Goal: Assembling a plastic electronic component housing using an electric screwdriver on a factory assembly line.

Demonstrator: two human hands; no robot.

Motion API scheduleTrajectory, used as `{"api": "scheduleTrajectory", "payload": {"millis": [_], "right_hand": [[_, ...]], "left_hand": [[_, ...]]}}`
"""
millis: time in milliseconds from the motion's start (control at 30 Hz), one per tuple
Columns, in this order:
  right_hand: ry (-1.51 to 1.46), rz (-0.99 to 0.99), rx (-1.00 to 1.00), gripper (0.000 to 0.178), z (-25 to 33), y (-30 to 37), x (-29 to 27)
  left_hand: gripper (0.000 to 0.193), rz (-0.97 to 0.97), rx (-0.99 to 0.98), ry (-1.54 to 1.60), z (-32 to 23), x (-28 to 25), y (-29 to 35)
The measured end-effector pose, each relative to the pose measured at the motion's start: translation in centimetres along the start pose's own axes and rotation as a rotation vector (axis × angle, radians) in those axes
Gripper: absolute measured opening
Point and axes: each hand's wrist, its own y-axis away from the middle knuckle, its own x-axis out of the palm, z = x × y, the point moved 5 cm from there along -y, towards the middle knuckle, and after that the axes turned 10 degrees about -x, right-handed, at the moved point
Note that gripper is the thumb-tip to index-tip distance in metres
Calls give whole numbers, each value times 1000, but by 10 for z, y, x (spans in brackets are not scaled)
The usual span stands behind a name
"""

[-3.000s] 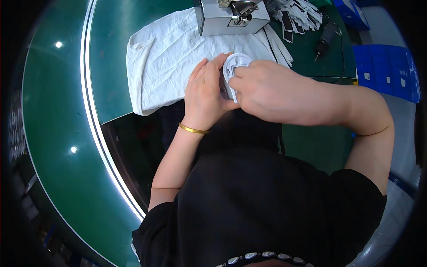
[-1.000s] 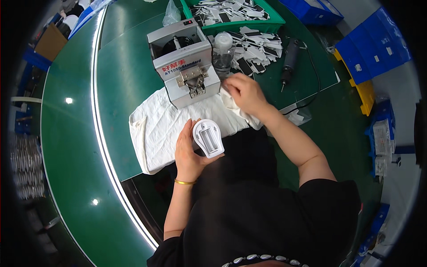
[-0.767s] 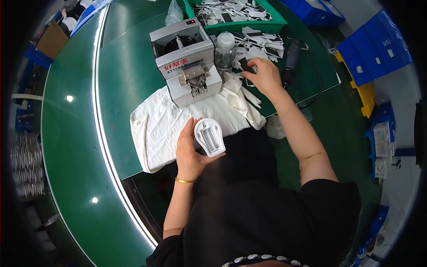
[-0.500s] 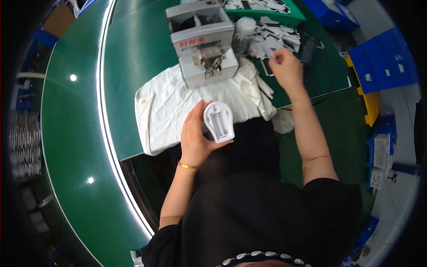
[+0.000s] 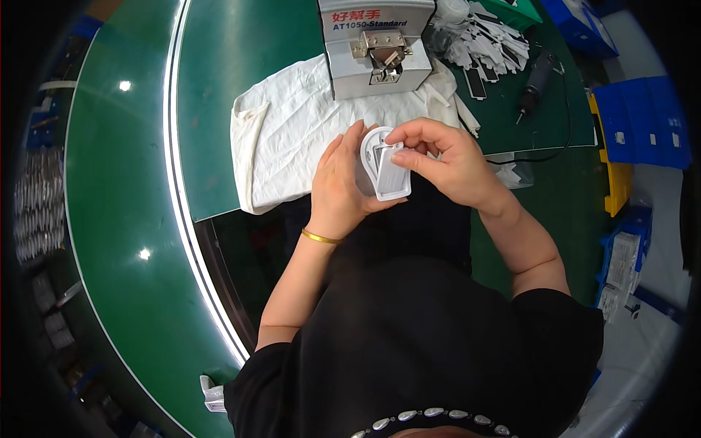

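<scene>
Right now your left hand cups a white plastic shell, palm under it and fingers closed round its left edge, so the shell sits tilted above the near edge of the white cloth. Your right hand comes in from the right, its thumb and forefinger pinched on a small flat piece at the top of the shell; what that piece is, you cannot tell at this size. Both hands are closed on the shell, touching each other across it, just over your lap.

A gold bangle rings your left wrist. Beyond the hands, a grey box-shaped machine stands on the cloth, its metal mouth facing you. To its right lies a heap of white and dark flat parts, and beside that a black power screwdriver lies on the green bench, its cable running toward you. Blue bins stand at the far right, well apart from your hands.
</scene>
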Motion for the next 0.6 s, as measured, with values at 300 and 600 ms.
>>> {"api": "scheduleTrajectory", "payload": {"millis": [300, 600], "right_hand": [[330, 40, -264, 25, -2, -5, 1], [398, -68, -71, 62, -10, 4, -4]], "left_hand": [[113, 0, 3, 19, 1, 1, 1], [104, 46, 56, 68, -3, -1, 7]]}}
